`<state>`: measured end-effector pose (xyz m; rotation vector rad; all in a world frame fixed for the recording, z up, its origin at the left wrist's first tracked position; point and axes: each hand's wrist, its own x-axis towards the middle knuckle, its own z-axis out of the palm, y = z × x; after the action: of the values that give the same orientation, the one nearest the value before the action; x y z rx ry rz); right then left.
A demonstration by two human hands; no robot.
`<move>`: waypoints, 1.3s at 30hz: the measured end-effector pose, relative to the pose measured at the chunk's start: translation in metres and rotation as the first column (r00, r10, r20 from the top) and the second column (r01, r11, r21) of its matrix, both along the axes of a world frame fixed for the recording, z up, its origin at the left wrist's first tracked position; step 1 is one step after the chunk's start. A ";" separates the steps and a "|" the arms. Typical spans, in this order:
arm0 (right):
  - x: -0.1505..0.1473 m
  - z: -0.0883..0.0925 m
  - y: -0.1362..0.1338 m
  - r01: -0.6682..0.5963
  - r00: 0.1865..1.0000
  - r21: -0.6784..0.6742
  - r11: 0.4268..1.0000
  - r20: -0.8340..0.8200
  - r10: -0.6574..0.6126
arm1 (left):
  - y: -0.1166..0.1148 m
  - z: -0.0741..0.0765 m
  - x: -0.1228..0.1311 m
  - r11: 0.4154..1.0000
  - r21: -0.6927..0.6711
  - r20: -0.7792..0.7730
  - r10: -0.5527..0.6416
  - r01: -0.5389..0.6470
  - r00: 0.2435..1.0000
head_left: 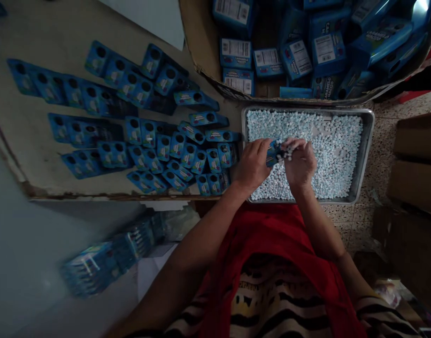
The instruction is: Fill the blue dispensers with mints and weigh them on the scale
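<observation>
My left hand [253, 164] grips a small blue candy box [273, 154] above the metal tray [368, 141]. Its opening faces right, toward my right hand [300, 162]. That hand is cupped beside the box with curled fingers, and several small white candies [288, 153] show at its fingertips and by the opening. Pale blue and white candies [328, 159] cover most of the tray's bottom beneath both hands. How many candies lie inside the box is hidden.
Rows of blue boxes [162, 146] with dark round holes stand on the table [35, 155] at left. A large cardboard carton [215, 87] full of blue boxes sits behind the tray. Wrapped blue packs [92, 270] lie lower left; brown cartons [416, 183] are at right.
</observation>
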<state>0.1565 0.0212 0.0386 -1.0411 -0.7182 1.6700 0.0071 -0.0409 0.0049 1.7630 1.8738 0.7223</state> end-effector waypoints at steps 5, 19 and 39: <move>0.002 0.009 -0.003 -0.073 0.996 0.137 0.988 0.056 0.066 | 0.009 -0.016 0.010 0.991 0.037 0.102 0.127 -0.132 0.987; 0.085 -0.088 -0.059 -0.684 -0.021 -0.117 0.720 0.990 0.141 | -0.006 0.000 -0.023 0.996 0.031 0.166 0.082 -0.088 0.983; 0.049 0.002 0.005 -0.139 0.981 -0.396 0.908 -0.181 0.071 | -0.022 -0.016 0.001 0.992 -0.015 0.169 0.127 -0.126 0.977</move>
<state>0.2055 0.0264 0.0407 -1.1488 -0.3260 2.0288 0.0082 -0.0631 -0.0113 1.5381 1.8820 0.8853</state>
